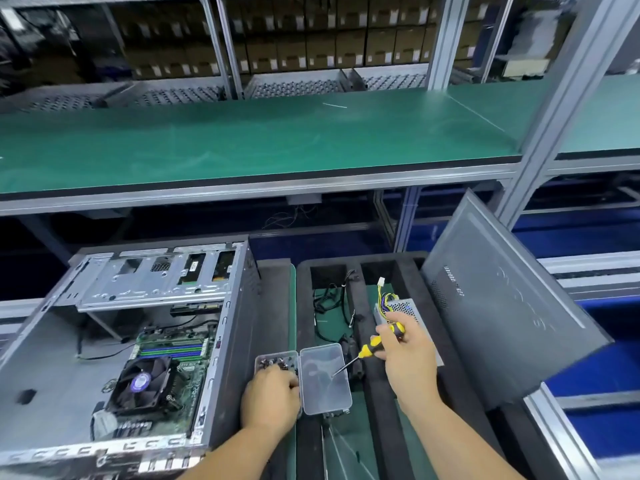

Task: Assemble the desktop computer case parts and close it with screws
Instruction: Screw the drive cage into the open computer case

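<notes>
A green-topped workbench shelf (277, 140) spans the station above an open desktop case (114, 344) lying on its side at the left, motherboard (173, 362) and cooler fan (142, 382) exposed. At right, the grey side panel (502, 317) leans tilted against the frame, well apart from the case. Between them sits a black foam tray (377, 393) holding a silver power supply (401, 308) and loose cables (329, 303). The right hand (405, 348) grips a yellow-and-black screwdriver (374, 346), tip angled down over the open lid of a clear plastic screw box (323, 379) — the left hand (272, 396), fingers curled, reaches into the box's screw compartment just beside the case; whether it pinches a screw cannot be told.
</notes>
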